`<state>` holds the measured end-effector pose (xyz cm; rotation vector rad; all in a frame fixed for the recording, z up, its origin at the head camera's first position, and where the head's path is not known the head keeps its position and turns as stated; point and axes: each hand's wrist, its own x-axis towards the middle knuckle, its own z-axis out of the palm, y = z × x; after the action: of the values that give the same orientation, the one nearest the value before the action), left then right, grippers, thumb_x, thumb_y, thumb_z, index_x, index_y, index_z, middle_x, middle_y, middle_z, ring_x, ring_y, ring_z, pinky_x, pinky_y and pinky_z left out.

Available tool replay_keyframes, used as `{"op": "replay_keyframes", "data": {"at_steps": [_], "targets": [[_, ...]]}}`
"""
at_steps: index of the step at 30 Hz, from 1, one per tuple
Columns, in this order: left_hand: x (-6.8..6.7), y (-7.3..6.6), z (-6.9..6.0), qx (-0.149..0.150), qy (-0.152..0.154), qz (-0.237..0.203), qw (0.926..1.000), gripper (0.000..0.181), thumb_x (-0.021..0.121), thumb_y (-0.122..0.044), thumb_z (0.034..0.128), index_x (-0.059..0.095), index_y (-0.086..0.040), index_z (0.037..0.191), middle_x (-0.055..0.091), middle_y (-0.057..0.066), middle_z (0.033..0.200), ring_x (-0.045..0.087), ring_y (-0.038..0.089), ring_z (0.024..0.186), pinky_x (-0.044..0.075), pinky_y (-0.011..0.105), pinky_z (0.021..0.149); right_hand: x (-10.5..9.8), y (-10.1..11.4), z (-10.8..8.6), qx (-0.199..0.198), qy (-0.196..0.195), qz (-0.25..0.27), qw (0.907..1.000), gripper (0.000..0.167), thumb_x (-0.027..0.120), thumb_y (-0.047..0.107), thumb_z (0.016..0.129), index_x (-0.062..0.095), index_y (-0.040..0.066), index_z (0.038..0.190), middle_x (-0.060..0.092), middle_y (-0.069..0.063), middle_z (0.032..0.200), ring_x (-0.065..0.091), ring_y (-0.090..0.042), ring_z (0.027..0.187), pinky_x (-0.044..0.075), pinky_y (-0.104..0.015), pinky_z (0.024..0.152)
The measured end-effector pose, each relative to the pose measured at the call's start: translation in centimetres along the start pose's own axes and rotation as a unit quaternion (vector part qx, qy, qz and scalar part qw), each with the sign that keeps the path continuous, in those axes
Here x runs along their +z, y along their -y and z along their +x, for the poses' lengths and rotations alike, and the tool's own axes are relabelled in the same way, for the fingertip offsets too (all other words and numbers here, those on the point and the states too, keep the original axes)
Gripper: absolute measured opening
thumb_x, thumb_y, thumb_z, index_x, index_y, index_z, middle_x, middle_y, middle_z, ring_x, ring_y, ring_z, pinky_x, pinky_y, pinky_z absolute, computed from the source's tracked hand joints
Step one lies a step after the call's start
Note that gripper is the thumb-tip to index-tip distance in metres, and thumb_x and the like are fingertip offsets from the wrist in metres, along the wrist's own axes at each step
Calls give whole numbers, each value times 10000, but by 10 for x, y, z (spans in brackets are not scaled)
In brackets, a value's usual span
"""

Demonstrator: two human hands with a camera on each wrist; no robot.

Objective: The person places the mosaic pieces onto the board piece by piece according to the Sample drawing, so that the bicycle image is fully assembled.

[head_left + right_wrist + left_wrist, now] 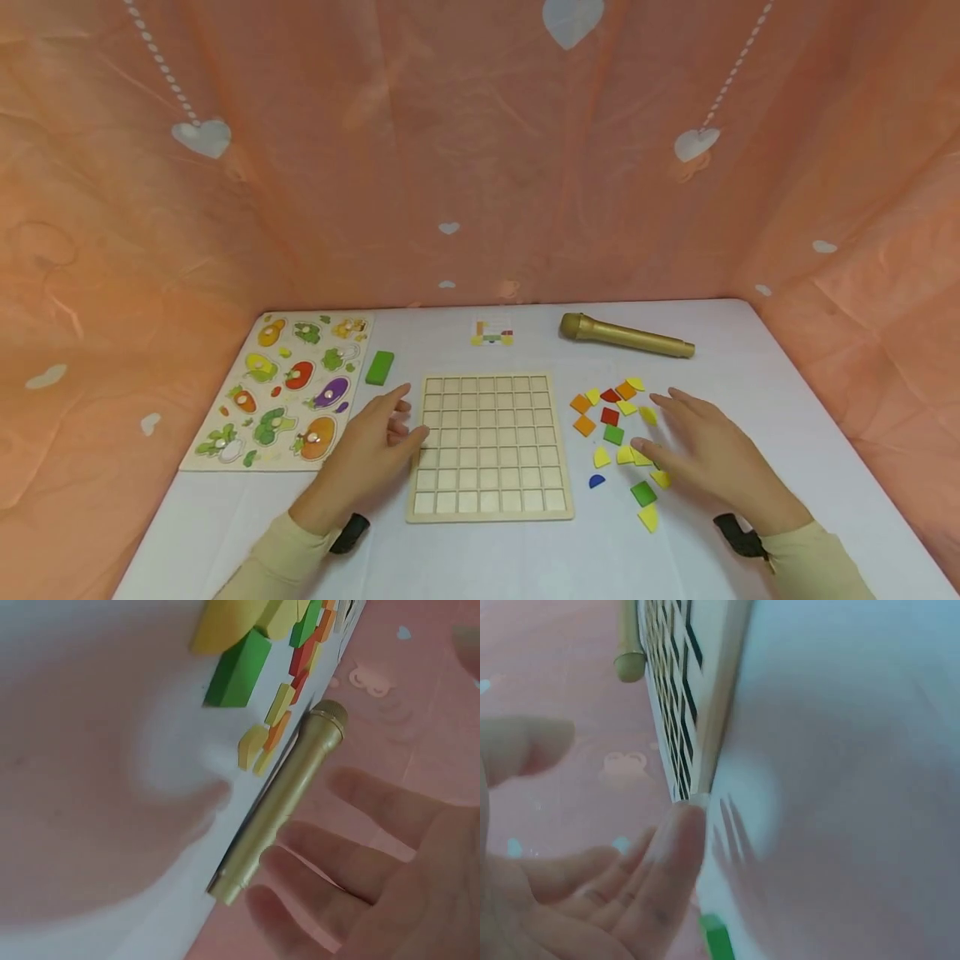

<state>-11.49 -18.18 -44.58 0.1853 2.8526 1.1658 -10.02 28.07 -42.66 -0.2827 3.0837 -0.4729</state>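
Note:
A square wooden grid board [489, 450] lies in the middle of the table, its cells bare. My left hand [367, 446] hovers at the board's left edge, fingers loosely bent and holding nothing; the left wrist view shows its fingers [660, 877] close to the board's side. Over the right side of a scatter of small coloured pieces, my right hand [712, 450] hangs with nothing in it. Those pieces include a red square [610, 416], a green square [643, 493], a yellow quarter-round [648, 517] and a blue half-round [596, 481]. The hand hides some pieces.
A vegetable knob puzzle [247, 450] lies at the left, with a green block [379, 367] beside it. Behind the grid board is a small pattern card [492, 332]. A gold microphone [630, 336] lies at the back right. Pink cloth [480, 167] closes off the back and sides.

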Motion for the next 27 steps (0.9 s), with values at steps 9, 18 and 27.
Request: {"op": "replay_keyframes", "data": {"at_steps": [9, 18, 27], "targets": [[2, -3, 9, -984, 137, -108, 9950, 661, 757, -299, 999, 531, -45, 1566, 728, 70, 1179, 611, 162, 862, 544, 307, 827, 3, 5, 32, 210, 165, 554, 9981, 619, 744, 469, 1008, 672, 1, 1407, 688, -247, 1401, 618, -487, 1325, 495, -705, 1107], [8, -1, 13, -1035, 310, -627, 9922, 608, 766, -105, 957, 570, -22, 1527, 673, 74, 993, 657, 124, 664, 590, 254, 627, 7, 5, 55, 413, 305, 748, 9959, 361, 691, 325, 1055, 740, 48, 1282, 757, -137, 1209, 658, -280, 994, 623, -512, 910], [5, -1, 16, -1287, 659, -972, 9847, 660, 781, -60, 954, 531, -43, 1565, 636, 104, 1019, 660, 165, 693, 622, 290, 621, 7, 6, 70, 441, 442, 754, 9952, 276, 721, 292, 1043, 780, 56, 1172, 776, -76, 1066, 642, -225, 892, 598, -409, 826]]}}
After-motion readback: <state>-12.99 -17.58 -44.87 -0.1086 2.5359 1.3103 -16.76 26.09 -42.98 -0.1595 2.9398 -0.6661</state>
